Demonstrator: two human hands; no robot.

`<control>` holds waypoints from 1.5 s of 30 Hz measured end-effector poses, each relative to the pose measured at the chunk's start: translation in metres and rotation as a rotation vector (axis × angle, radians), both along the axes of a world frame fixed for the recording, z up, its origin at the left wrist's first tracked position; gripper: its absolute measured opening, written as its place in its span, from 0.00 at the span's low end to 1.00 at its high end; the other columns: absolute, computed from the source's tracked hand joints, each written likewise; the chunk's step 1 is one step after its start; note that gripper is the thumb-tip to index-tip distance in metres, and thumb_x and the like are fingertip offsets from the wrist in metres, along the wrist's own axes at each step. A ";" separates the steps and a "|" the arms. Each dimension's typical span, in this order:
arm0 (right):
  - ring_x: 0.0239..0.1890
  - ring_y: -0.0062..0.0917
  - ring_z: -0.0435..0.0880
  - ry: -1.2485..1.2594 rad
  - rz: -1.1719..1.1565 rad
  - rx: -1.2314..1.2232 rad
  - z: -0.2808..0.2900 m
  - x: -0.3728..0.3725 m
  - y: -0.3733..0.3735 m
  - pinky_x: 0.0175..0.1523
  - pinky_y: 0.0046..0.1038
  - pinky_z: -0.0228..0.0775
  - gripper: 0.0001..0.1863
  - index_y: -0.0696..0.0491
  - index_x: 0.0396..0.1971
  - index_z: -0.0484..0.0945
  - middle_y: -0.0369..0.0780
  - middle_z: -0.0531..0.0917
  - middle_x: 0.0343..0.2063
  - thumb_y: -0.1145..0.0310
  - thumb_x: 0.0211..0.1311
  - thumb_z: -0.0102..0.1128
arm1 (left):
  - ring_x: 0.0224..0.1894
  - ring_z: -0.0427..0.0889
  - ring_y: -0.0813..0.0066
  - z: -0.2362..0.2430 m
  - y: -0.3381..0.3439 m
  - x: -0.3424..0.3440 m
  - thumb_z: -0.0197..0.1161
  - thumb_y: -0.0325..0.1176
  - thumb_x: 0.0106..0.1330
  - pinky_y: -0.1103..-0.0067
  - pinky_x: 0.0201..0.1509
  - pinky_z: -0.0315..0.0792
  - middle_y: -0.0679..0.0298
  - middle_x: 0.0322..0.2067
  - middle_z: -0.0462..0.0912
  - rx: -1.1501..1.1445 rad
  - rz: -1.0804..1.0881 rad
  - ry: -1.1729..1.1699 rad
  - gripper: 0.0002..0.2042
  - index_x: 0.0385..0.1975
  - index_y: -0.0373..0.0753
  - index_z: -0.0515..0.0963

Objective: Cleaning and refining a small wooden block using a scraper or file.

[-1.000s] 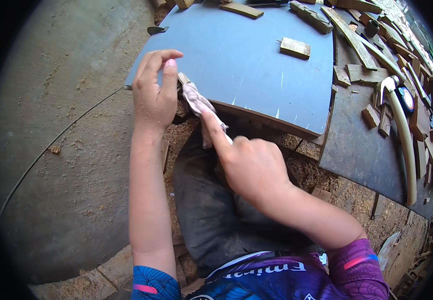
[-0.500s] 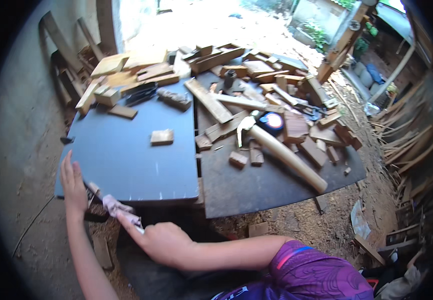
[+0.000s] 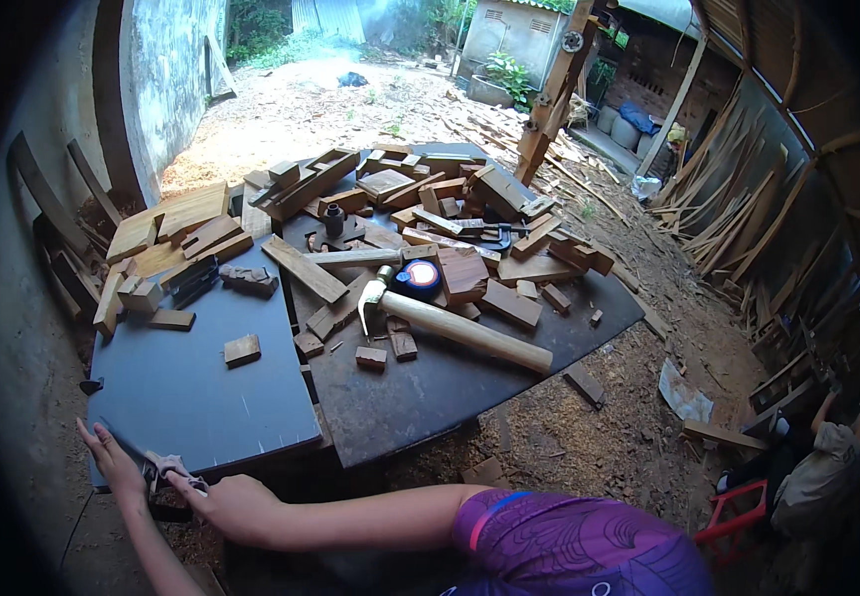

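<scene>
Bright daylight falls on a yard point(image 3: 281, 134) of pale, chip-strewn earth beyond your open-sided workspace, with a weathered plaster wall point(image 3: 176, 89) at the left and a rough timber post point(image 3: 554, 99) to the right. Thin, splintery wood strips point(image 3: 738, 209) lean in a ragged row along the right side, where a co-worker point(image 3: 817, 482) is low down beside a red plastic stool point(image 3: 733, 521). Before you, a smooth blue-grey panel point(image 3: 171, 377), scratched white near its edge, adjoins a dull dark board point(image 3: 400, 407). One squared wooden block point(image 3: 242, 350) lies on the panel; sawn brown offcuts point(image 3: 465, 273), mostly rectangular, heap up on the board. Your claw hammer point(image 3: 469, 336) rests there too, its pale, rounded handle slanting toward you, its metal head close to a round, dark tape measure point(image 3: 417, 278). Your left hand point(image 3: 117, 469) is open at the panel's near-left corner, fingers extended; you cannot tell how firmly it presses. Your right hand point(image 3: 236, 507) is closed around a crumpled, pale pinkish cloth bundle point(image 3: 166, 464), index finger along it, at the panel's near edge just beside the left hand.
</scene>
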State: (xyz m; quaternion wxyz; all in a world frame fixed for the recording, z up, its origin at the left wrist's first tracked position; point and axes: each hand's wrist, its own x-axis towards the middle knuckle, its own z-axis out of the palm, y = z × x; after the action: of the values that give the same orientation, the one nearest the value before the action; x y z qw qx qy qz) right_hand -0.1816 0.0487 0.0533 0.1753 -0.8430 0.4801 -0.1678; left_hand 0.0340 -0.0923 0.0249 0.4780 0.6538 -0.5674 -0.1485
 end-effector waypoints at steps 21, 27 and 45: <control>0.21 0.41 0.84 0.069 0.008 0.114 0.027 -0.032 0.032 0.27 0.43 0.76 0.41 0.54 0.72 0.46 0.48 0.82 0.20 0.75 0.57 0.48 | 0.75 0.39 0.48 0.027 0.012 -0.030 0.33 0.65 0.71 0.55 0.75 0.35 0.47 0.72 0.46 0.531 0.366 -0.299 0.37 0.73 0.45 0.47; 0.31 0.46 0.85 -0.001 0.051 0.092 0.017 0.044 -0.042 0.37 0.45 0.77 0.41 0.56 0.72 0.46 0.52 0.84 0.30 0.76 0.57 0.49 | 0.74 0.40 0.47 -0.017 0.002 0.032 0.36 0.64 0.71 0.57 0.75 0.38 0.47 0.72 0.45 0.434 0.415 -0.222 0.38 0.72 0.43 0.48; 0.23 0.43 0.84 0.179 0.003 -0.041 0.030 0.016 -0.021 0.29 0.44 0.76 0.40 0.48 0.73 0.50 0.49 0.83 0.21 0.72 0.57 0.49 | 0.76 0.31 0.51 0.035 0.028 -0.034 0.35 0.57 0.73 0.36 0.68 0.33 0.50 0.73 0.37 0.568 0.371 -0.067 0.36 0.73 0.37 0.44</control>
State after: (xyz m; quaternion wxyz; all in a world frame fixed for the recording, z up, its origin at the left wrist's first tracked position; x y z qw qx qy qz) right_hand -0.1656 0.0280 0.0833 0.1147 -0.8587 0.4891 -0.1012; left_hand -0.0001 -0.0643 0.0603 0.2766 0.8576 -0.3902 -0.1893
